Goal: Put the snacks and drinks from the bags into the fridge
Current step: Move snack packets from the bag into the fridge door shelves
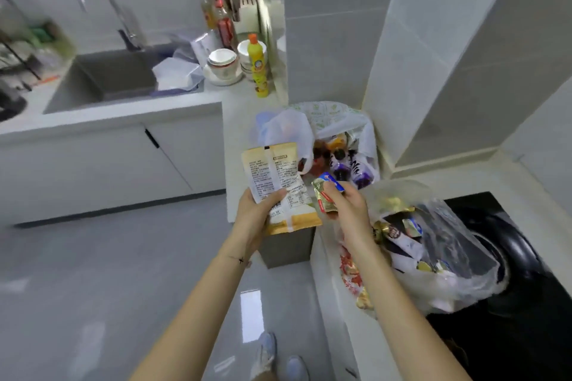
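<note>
A large beige snack packet point(278, 185) is being gripped low down by the left hand point(257, 213), with the thumb being pressed flat across its printed back; how the other fingers lie behind it cannot be told. A small gold-and-blue packet point(325, 195) is being pinched in the curled fingers of the right hand point(348, 206), just above the clear bag point(448, 257) of snacks lying on the counter point(238, 133). Bottled drinks point(349, 168) are being left in the white bag point(337, 124) beyond. The fridge is not being shown. Judging by this, items are being gathered for one trip. The small packet is probably best being tucked under the left thumb against the big one, so that the right hand is being freed for a door or a bottle, with the stack being kept level against slipping.
</note>
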### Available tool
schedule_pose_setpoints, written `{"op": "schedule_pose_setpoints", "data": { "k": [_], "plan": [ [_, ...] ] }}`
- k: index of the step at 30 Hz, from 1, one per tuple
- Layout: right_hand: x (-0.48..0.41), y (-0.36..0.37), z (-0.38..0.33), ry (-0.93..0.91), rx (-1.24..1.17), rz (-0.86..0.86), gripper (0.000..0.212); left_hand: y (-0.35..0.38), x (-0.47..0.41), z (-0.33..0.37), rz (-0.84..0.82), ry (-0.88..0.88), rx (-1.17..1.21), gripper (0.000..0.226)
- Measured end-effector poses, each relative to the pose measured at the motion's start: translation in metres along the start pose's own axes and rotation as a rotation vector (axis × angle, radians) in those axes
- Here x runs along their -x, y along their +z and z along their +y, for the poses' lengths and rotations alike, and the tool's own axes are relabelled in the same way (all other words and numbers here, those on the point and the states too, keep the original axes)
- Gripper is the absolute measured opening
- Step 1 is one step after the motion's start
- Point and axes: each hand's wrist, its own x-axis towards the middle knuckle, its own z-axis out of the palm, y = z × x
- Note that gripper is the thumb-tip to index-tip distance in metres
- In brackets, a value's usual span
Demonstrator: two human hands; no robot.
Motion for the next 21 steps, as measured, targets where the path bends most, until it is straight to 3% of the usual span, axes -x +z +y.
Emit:
{"op": "schedule_pose_setpoints", "data": {
  "k": [3,8,11,21],
  "plan": [
    [0.007,0.049,-0.002,-0.004,0.023,-0.161,0.009,-0.049,0.025,0.015,0.148,0.055,0.028,0.036],
    [0.041,0.124,0.001,0.007,0.074,-0.350,0.030,-0.124,0.085,0.028,0.345,0.163,0.068,0.036],
    [0.075,0.165,0.005,0.010,0.113,-0.477,0.028,-0.166,0.131,0.028,0.457,0.224,0.105,0.028],
    [0.239,0.265,0.042,-0.016,0.196,-0.844,0.026,-0.277,0.303,-0.011,0.760,0.353,0.197,0.029]
  ]
}}
